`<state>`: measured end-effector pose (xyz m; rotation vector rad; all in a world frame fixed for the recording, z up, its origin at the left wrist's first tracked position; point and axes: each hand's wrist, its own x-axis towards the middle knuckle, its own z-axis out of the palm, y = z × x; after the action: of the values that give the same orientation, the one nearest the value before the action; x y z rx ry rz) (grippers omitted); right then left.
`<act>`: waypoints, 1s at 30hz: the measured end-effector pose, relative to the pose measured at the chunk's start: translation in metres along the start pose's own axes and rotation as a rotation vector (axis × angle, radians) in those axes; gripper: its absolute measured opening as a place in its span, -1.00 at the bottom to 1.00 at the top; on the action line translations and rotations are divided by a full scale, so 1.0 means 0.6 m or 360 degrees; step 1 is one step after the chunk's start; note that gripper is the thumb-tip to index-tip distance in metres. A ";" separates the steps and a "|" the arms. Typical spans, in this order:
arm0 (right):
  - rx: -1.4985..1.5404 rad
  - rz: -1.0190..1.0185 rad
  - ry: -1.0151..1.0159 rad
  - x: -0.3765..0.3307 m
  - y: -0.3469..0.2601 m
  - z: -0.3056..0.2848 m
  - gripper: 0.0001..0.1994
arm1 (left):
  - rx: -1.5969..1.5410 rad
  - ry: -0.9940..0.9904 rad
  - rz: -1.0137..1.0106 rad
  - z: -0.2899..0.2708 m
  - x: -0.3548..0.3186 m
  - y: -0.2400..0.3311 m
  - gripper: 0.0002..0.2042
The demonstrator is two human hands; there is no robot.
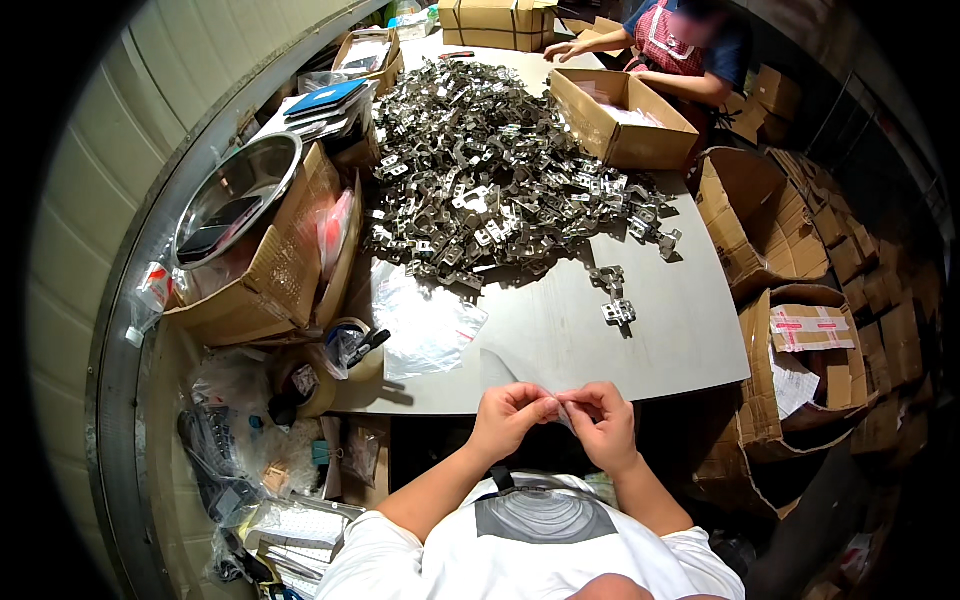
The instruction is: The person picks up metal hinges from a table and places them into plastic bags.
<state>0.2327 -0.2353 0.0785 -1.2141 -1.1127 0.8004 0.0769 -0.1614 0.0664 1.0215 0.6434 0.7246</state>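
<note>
At the near edge of the table, my left hand (513,414) and my right hand (603,418) are close together, each with thumb and fingers pinched. Between them they grip a thin, see-through plastic bag (495,369), which sticks out beyond my left fingers. Its lower part is mostly hidden by the hands. Left of my hands lies a stack of clear plastic bags (420,325). Two loose metal hinges (617,308) rest on the table ahead of my right hand. Farther off, a large heap of similar metal hinges (485,170) covers the table's middle.
An open cardboard box (625,135) stands at the table's far right, beside a co-worker (690,50). Left are a steel bowl (240,195) on a carton (265,290) and a tape roll (350,345). More open cartons (800,345) line the right side.
</note>
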 end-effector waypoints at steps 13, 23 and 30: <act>-0.0430 -0.0118 -0.0119 0.010 -0.018 -0.005 -0.85 | 0.0843 0.0036 0.0374 0.010 -0.008 0.011 -0.83; -0.1250 -0.0659 -0.0127 0.014 -0.035 0.026 -0.88 | 0.1145 0.0521 0.0480 0.009 0.013 0.033 -0.85; -0.0828 -0.0679 -0.0963 0.042 -0.028 -0.028 -0.73 | 0.1521 0.0211 0.0625 -0.048 0.031 0.049 -0.85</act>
<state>0.2549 -0.2205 0.1010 -1.1036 -2.0937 0.5672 0.0595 -0.1216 0.0797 2.0305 0.9483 0.8394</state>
